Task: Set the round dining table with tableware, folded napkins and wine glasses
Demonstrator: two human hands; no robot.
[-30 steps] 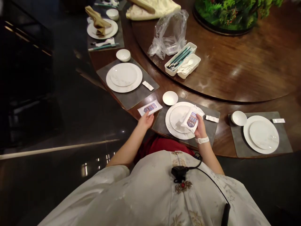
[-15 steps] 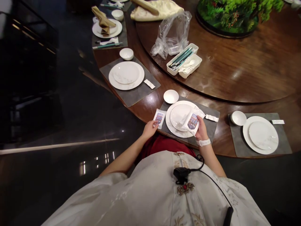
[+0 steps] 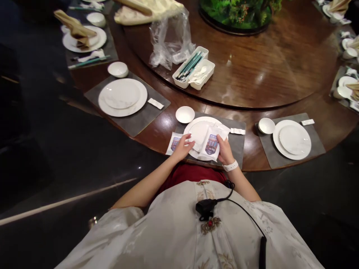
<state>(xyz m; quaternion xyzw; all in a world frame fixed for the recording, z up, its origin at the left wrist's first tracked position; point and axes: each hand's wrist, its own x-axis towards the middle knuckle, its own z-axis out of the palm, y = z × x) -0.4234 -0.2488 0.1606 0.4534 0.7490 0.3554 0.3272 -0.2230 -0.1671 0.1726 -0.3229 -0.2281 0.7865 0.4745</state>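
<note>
My right hand (image 3: pixel 225 149) is closed on some white printed packets (image 3: pixel 211 145), held above the front plate. At least one more packet seems to lie behind the top one. My left hand (image 3: pixel 183 148) is open, its thumb and fingers apart, over the left rim of the large plate (image 3: pixel 188 130). Just beside it a single printed packet (image 3: pixel 171 145) lies at the left edge of the grey placemat (image 3: pixel 238 149); my fingers partly cover it. Beyond the plates stands a small white bowl (image 3: pixel 185 114), and a white rest (image 3: pixel 238 131) sits to their right.
Neighbouring settings have plates (image 3: pixel 123 95) on the left and plates (image 3: pixel 293 140) on the right. On the turntable (image 3: pixel 241 74) stand white boxes (image 3: pixel 193 69) of chopsticks and spoons, a clear plastic bag (image 3: pixel 171 37), and a green centrepiece (image 3: pixel 238 15).
My left hand has let go of the packet on the left and moved right toward the packets in my right hand. The view has shifted, showing more settings at right.
</note>
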